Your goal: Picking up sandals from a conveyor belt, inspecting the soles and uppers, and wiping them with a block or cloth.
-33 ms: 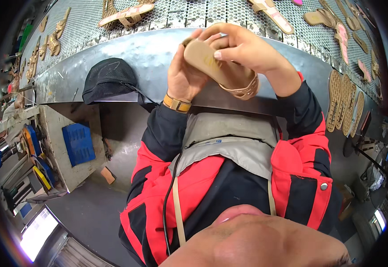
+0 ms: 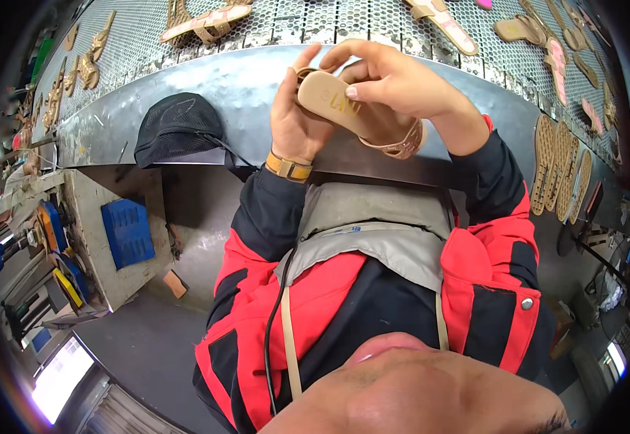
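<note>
Above the metal edge of the worktable, I hold a tan sandal [image 2: 333,98] tilted between both hands. Its rounded heel end points left and its perforated strap [image 2: 402,145] lies toward the lower right. Gold printing shows on the insole. My left hand [image 2: 297,119], with a yellow-brown watch at the wrist, supports the heel end from the left, its index finger stretched up. My right hand [image 2: 402,79] reaches over from the right, thumb pressed on the insole. The sandal hides parts of the left fingers.
A black mesh cap [image 2: 179,130] lies on the metal ledge [image 2: 250,87] to the left. Several sandals, one with a pink sole [image 2: 441,25], rest on the perforated conveyor [image 2: 329,18] ahead. Patterned soles [image 2: 550,166] sit at the right; a blue plastic panel [image 2: 128,233] is at lower left.
The sandal has turned slightly, and its gold printing shows more clearly. My left fingers have straightened a little away from the heel end.
</note>
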Action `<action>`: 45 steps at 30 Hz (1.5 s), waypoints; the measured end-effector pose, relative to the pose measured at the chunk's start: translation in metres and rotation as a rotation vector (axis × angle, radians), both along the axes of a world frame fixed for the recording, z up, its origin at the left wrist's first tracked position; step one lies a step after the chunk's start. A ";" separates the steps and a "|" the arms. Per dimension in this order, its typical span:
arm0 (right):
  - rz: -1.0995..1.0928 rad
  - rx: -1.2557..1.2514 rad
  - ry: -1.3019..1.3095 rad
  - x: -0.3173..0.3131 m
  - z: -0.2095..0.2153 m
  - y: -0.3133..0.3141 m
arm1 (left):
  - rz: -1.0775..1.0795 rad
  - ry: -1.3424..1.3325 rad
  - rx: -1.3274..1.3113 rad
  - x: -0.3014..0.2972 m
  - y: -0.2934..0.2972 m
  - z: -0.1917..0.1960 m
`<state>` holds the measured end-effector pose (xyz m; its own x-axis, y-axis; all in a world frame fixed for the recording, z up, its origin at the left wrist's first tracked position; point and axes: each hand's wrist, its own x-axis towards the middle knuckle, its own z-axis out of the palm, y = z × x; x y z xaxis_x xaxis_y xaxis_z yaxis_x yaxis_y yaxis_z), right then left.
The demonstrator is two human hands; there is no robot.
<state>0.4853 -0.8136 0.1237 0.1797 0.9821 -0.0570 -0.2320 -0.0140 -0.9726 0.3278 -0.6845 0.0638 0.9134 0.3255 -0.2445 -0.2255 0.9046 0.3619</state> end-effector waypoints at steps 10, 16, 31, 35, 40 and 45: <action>-0.379 -0.165 -1.466 -0.076 0.013 0.005 | 0.234 -0.094 0.236 0.009 0.021 0.008; -0.440 -0.213 -1.475 -0.081 0.010 0.009 | 0.239 -0.068 0.224 0.010 0.025 0.019; -0.519 -0.080 -1.371 -0.068 0.002 0.013 | 0.238 0.037 0.681 0.011 0.031 0.023; -0.193 -0.307 -0.516 -0.028 0.001 -0.005 | 0.062 0.054 0.591 0.005 0.053 0.027; 0.074 -0.451 -0.115 -0.024 -0.017 0.000 | -0.043 0.084 0.459 0.012 0.060 0.029; -0.184 -0.385 -0.150 -0.009 -0.025 0.027 | 0.132 0.188 0.600 0.004 0.084 0.044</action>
<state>0.4767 -0.7861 0.0992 0.3832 0.8454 -0.3722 -0.1213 -0.3534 -0.9276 0.3322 -0.6002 0.1076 0.8156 0.5621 -0.1375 -0.2040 0.5016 0.8407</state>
